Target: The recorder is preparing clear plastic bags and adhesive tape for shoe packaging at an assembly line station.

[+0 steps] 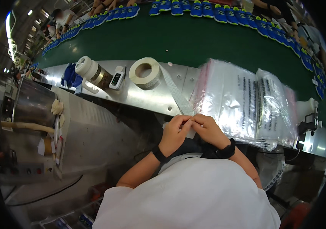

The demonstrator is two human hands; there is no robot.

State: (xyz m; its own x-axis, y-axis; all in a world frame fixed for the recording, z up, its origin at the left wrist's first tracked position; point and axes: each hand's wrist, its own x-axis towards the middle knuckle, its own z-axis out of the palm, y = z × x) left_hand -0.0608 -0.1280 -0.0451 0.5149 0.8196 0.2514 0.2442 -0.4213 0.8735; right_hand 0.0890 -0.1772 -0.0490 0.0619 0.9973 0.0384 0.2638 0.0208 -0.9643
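My left hand and my right hand meet just off the near edge of the metal ledge, fingertips pinched together. Between them is the end of a pale label strip, and a white piece of it shows below the fingers. The strip runs back to a white label roll lying on its side on the ledge. What exactly each fingertip pinches is too small to make out. Right of my hands lies a stack of clear plastic bags with dark print and pinkish edges.
A green conveyor belt carries rows of blue shoes along its far side, where other people work. A capped drink bottle and a small white device with a screen stand left of the roll. A metal machine fills the left.
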